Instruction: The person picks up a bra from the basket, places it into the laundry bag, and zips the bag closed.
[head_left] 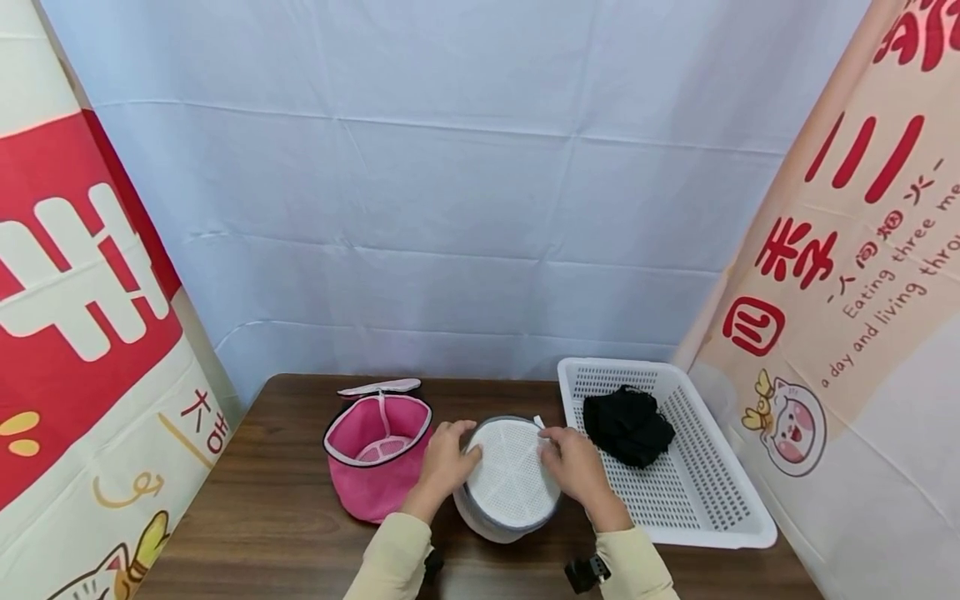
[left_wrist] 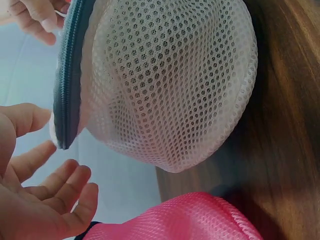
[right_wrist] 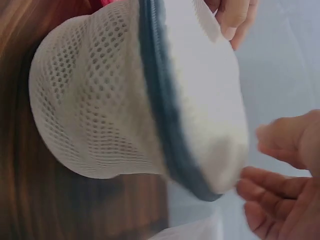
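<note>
A round white mesh laundry bag (head_left: 512, 475) stands upright on the table, its lid on top and a grey zipper (left_wrist: 69, 75) running around the rim. My left hand (head_left: 448, 460) is at the lid's left edge, thumb toward the top; in the left wrist view its fingers are parted and loosely bent beside the zipper. On the opposite side my right hand (head_left: 576, 467) has its fingertips right at the lid's edge, close to a small white tag (head_left: 538, 422). The right wrist view shows that hand's thumb and fingers (right_wrist: 272, 182) apart, with nothing between them.
To the left stands a pink mesh bag (head_left: 375, 492), its lid folded back and a white cord inside. At the right, a white perforated basket (head_left: 720, 508) holds a bunched black cloth (head_left: 628, 427). A pale curtain (head_left: 450, 208) hangs behind the brown wooden table (head_left: 255, 500).
</note>
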